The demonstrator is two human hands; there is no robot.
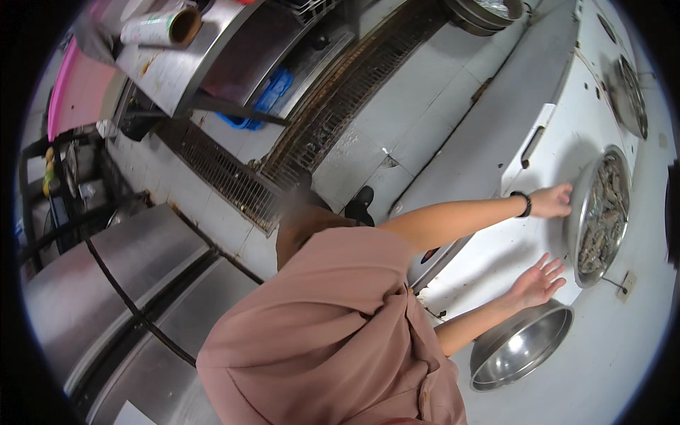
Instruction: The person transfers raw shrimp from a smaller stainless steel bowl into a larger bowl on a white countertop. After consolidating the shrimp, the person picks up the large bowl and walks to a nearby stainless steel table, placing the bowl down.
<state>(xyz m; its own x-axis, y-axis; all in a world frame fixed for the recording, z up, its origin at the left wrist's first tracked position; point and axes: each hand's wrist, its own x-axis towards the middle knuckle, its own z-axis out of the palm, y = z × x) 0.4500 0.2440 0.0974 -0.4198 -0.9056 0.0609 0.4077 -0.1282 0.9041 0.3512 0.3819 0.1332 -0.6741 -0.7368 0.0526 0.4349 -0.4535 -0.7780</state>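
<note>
Here, line by line:
Left hand: the left hand [551,201] is at centre right of the frame, with a black wristband [525,204] on its wrist. Its fingers are held together against the near rim of the tray. Whether they clamp the rim cannot be told.
Right hand: the right hand [538,282] is lower in the frame, palm down, with its fingers spread apart. It is just beside the tray's lower rim and holds nothing.
Tray: a round metal tray [571,219] filled with grey shrimp lies on the table at the right edge of the frame.
Bowl: an empty steel bowl [520,347] sits at lower right, just below the right hand and close to the tray.
Table: the white table [496,248] carries both the tray and the bowl.
Floor: a long metal grate [333,106] runs through the tiles at upper centre.
Upper left: a roll of wrap [159,27] lies on a steel shelf [170,71].
</note>
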